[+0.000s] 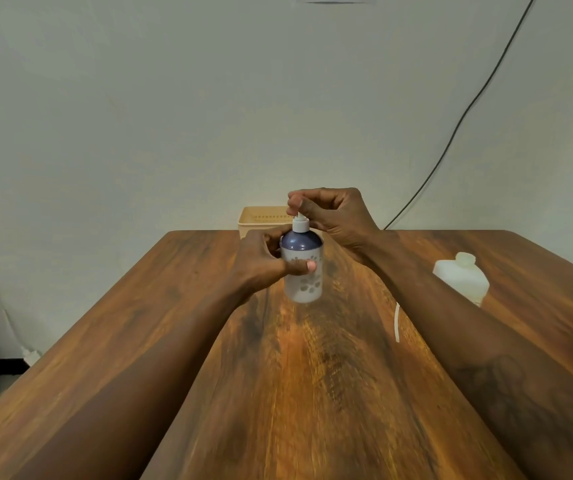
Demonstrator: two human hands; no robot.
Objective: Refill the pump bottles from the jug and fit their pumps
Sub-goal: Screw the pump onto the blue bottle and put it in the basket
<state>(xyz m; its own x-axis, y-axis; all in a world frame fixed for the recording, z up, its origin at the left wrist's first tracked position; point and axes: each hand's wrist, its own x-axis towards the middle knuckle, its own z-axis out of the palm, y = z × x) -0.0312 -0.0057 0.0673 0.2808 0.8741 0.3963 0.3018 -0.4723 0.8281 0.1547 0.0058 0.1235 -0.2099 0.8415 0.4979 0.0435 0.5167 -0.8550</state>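
Note:
A white pump bottle (304,285) with a dark blue shoulder and a flower print stands upright on the wooden table (139,323), near its middle. My left hand (264,259) wraps around its body from the left. My right hand (333,214) pinches the white pump head (300,224) that sits in the bottle's neck; the nozzle is hidden by my fingers. A translucent white jug (462,277) lies to the right, partly behind my right forearm, with its cap on. A thin white tube (397,322) shows by that forearm.
A beige perforated basket (261,220) sits at the table's far edge, behind the bottle. A black cable (468,109) runs down the wall at the right. Left of the table, a wall socket and white cords hang near the floor.

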